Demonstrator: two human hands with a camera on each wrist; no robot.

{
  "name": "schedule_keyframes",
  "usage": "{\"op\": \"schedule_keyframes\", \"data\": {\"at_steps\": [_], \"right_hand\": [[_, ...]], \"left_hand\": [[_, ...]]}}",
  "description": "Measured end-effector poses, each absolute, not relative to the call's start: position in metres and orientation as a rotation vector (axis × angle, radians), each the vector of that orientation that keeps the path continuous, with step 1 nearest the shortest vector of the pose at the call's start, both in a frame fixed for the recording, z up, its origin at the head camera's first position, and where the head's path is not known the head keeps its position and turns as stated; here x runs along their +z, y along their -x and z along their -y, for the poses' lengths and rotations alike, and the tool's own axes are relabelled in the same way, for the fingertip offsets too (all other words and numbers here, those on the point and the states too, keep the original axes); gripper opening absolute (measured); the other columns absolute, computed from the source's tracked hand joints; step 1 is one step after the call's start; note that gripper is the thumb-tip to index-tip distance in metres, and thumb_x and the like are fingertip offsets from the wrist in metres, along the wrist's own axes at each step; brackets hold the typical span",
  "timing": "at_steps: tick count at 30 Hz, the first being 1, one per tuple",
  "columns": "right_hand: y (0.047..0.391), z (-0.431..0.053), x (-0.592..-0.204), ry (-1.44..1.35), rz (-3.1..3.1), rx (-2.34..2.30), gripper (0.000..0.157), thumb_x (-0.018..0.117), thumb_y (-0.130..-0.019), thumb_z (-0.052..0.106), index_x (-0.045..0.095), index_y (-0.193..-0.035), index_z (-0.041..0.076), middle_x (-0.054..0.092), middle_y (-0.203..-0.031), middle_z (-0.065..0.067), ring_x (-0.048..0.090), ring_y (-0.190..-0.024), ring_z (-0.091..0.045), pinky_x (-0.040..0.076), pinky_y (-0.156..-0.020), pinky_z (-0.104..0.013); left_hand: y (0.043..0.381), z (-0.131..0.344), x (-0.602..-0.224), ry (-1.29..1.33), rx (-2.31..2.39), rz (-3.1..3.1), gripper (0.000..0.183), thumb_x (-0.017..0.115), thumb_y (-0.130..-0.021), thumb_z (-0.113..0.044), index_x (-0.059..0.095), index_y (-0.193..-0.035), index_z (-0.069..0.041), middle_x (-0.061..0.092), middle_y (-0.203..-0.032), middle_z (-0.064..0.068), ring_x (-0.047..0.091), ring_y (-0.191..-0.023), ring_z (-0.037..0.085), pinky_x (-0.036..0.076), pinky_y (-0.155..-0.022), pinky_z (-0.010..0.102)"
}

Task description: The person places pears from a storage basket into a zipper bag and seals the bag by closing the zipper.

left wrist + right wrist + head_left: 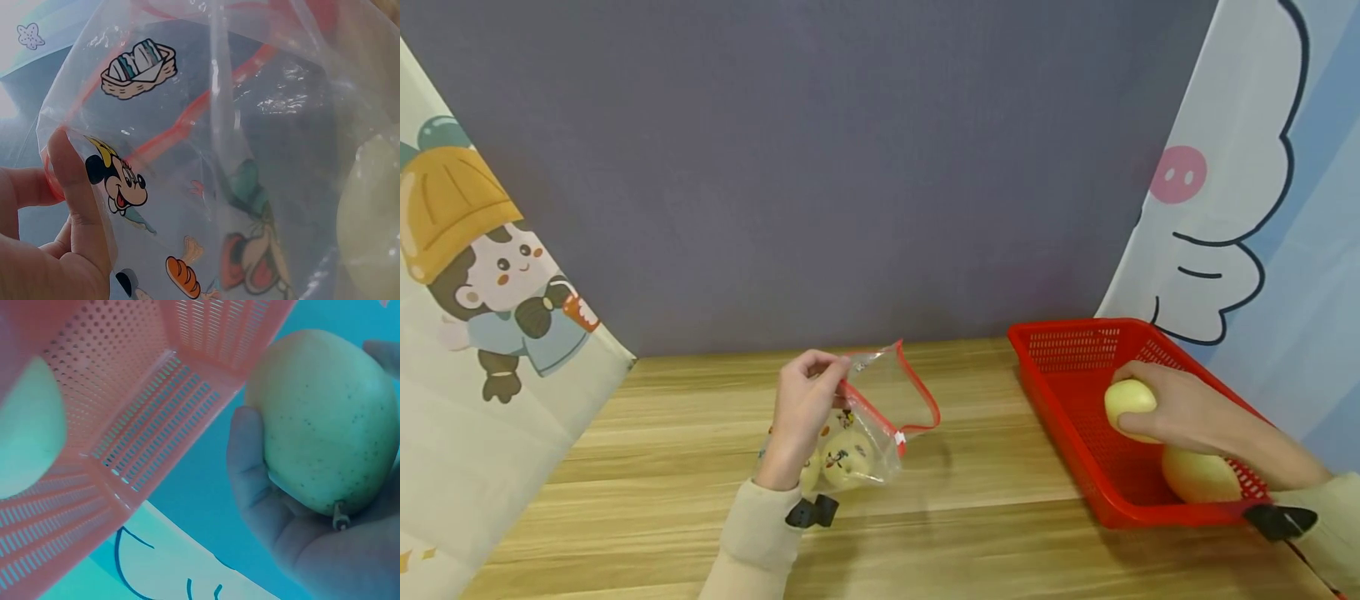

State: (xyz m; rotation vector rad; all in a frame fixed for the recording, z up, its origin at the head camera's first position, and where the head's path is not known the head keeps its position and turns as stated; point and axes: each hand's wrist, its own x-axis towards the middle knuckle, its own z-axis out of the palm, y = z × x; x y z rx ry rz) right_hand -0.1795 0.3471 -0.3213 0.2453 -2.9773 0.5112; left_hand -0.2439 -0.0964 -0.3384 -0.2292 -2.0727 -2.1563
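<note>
Cream sleeves (758,533) nearest the head cam, each with a black strap piece (1281,521) at the wrist. Left hand (805,408): grip closed to a pinch, thumb and fingers on the red-edged rim of a clear zip bag (891,383). Bag mouth gapes toward the right; white slider (900,437) sits at the near corner of the red strip. Bag is printed with cartoon characters, bread and a sandwich basket, clear in the left wrist view. Pale yellow fruit (847,460) in the bag, low down, at least one more beside it, partly hidden by the left wrist.

Right hand (1180,408): grip wrapped around a yellow-green fruit (1129,402), thumb on one side, fingers on the other, spread only as wide as the fruit. Right wrist view shows small dark specks on its skin and a short stem toward the palm. Head view puts it over the red basket (1157,517), which has slotted walls and stands right of the bag, well apart from it. One larger-looking fruit (1202,477) lies in the basket's near right corner, under the right forearm.

Bag and basket both on the wood-grain bench (962,542). Grey panel (850,167) behind, cartoon-print cloth (475,458) at left, another (1232,83) at right.
</note>
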Motion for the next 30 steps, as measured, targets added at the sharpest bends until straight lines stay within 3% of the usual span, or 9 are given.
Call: {"op": "schedule_keyframes", "data": {"at_steps": [14, 30], "right_hand": [[0.176, -0.313, -0.294, -0.205, 2.936, 0.562, 0.032, 0.074, -0.083, 0.023, 0.061, -0.11, 0.013, 0.059, -0.092, -0.002, 0.054, -0.071, -0.016, 0.044, -0.057, -0.028], [0.181, -0.268, -0.278, -0.246, 2.848, 0.616, 0.035, 0.074, -0.081, 0.023, 0.062, -0.112, 0.012, 0.061, -0.091, -0.003, 0.054, -0.075, -0.02, 0.047, -0.057, -0.031]], "left_hand": [[0.241, 0.111, -0.335, 0.235, -2.169, 2.075, 0.012, 0.066, -0.098, -0.008, 0.067, -0.102, 0.003, 0.063, -0.084, 0.012, 0.062, -0.063, 0.018, 0.061, -0.055, 0.028], [0.238, 0.128, -0.331, 0.233, -2.195, 2.069, 0.012, 0.066, -0.098, -0.007, 0.066, -0.101, 0.004, 0.063, -0.085, 0.012, 0.062, -0.064, 0.018, 0.061, -0.055, 0.028]]}}
